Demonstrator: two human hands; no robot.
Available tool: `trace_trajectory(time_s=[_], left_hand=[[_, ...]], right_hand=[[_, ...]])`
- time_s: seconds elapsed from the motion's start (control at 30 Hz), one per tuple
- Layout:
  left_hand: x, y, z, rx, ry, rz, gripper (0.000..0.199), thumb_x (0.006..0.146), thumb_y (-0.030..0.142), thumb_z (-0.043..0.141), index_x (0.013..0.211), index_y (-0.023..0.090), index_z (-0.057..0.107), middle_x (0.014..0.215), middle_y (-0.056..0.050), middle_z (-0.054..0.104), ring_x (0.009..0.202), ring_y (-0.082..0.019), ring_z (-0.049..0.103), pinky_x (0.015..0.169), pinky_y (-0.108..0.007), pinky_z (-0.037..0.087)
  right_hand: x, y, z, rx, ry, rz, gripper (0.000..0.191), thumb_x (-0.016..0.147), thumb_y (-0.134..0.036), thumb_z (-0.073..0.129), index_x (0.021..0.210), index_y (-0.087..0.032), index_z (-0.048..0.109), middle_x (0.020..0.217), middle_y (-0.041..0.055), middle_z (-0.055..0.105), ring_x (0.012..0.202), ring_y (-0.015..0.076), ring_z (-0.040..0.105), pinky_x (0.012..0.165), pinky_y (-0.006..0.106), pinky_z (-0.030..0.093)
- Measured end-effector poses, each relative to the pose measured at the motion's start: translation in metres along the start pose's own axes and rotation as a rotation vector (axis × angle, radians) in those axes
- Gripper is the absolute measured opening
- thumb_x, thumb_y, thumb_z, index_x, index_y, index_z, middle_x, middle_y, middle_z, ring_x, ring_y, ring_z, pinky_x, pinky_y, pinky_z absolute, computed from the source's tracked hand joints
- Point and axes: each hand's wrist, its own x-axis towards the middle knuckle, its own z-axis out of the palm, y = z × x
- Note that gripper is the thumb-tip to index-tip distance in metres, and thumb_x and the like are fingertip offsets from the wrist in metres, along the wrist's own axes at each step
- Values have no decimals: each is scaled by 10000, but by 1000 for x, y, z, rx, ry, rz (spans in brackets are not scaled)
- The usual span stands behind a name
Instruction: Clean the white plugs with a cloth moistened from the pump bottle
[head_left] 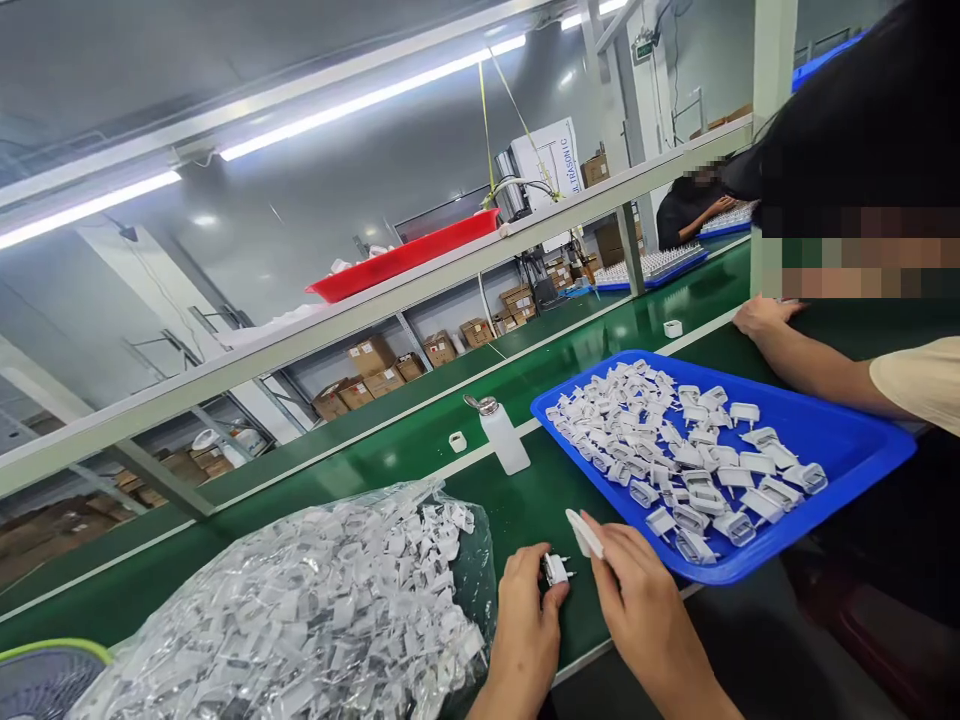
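Observation:
My left hand (527, 610) pinches a small white plug part (556, 569) with two metal pins pointing right, between thumb and forefinger. Just to the right, my right hand (637, 590) is closed on a thin, flat white piece (583, 534), which looks like a folded wipe or pad; its exact kind is unclear. The piece is held apart from the pins. On the left lies a clear plastic bag (300, 600) full of small white plastic parts. Beyond my right hand, a blue tray (862, 440) holds many white plug parts lying loosely.
A white bottle (504, 437) with a metal cap stands behind my hands on the green bench. Single white parts (457, 441) lie farther back. A co-worker's arm (825, 355) rests right of the tray. A rail (420, 275) with a red tray (405, 262) runs overhead.

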Motion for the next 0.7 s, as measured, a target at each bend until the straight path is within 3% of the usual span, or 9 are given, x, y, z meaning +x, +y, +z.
trace_trajectory(time_s=[0.17, 0.27, 0.33, 0.43, 0.57, 0.7], left_hand=[[9, 4, -8, -4, -95, 46, 284, 745, 66, 544, 939, 169, 724, 838, -54, 681, 812, -223, 588, 737, -326, 413], [10, 4, -20, -58, -149, 86, 230, 771, 82, 533, 852, 192, 718, 796, -35, 675, 796, -210, 594, 731, -306, 409], [9, 0, -23, -102, -171, 107, 238, 791, 95, 531, 875, 204, 725, 821, -35, 687, 810, -206, 607, 750, -299, 426], [11, -12, -20, -108, -118, 120, 261, 756, 66, 527, 839, 205, 731, 809, -42, 694, 817, -214, 613, 746, -296, 447], [18, -33, -9, -96, -55, 144, 293, 717, 31, 522, 804, 208, 738, 783, -37, 716, 818, -220, 639, 738, -290, 493], [24, -56, 2, -84, -8, 219, 326, 706, 9, 518, 800, 226, 743, 766, -18, 740, 766, -203, 679, 704, -263, 542]], right_hand=[[-7, 3, 11, -255, -269, -166, 525, 963, -146, 352, 1463, -156, 512, 1196, 147, 670, 1032, 300, 586, 935, 555, 463], [-8, -1, 10, -377, -366, -217, 516, 941, -91, 352, 1413, -177, 542, 1099, 119, 665, 944, 278, 606, 873, 525, 514], [-7, -3, 10, -417, -379, -245, 509, 916, -71, 386, 1373, -191, 575, 1040, 106, 666, 903, 272, 629, 824, 488, 554], [-6, -1, 13, -454, -391, -344, 550, 855, -14, 403, 1363, -116, 588, 976, 132, 676, 845, 264, 671, 755, 418, 602], [-6, 21, 25, -445, -374, -434, 613, 781, 44, 405, 1371, 7, 567, 898, 166, 696, 817, 248, 705, 732, 320, 615], [-13, 46, 34, -434, -319, -481, 606, 761, 31, 453, 1345, -12, 613, 816, 143, 714, 792, 240, 711, 729, 268, 608]])
